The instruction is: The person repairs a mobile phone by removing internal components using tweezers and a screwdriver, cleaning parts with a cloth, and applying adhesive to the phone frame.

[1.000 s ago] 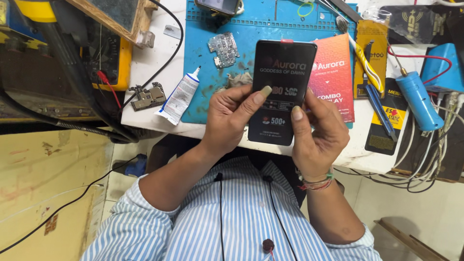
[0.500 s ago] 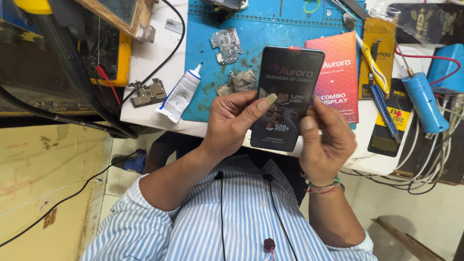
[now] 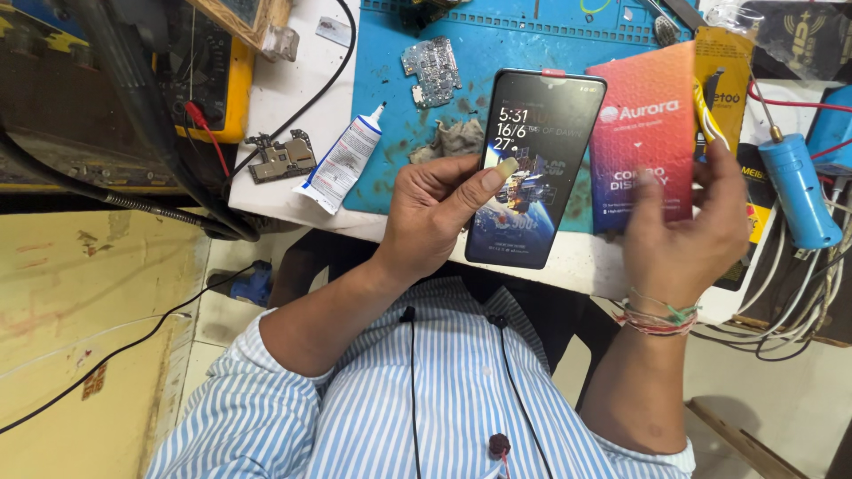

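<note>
Left hand (image 3: pixel 435 208) grips one lit phone (image 3: pixel 535 168) mid-frame; right hand (image 3: pixel 683 235) open, empty; one glue tube (image 3: pixel 342 160) left.

Lit phone screen (image 3: pixel 535 168) beside red-pink box (image 3: pixel 643 142)

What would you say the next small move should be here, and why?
Probably bring the right hand back onto the phone. Only the left hand holds it, thumb on its lit screen, above the blue mat, while the right hand hangs open beside it.
</note>
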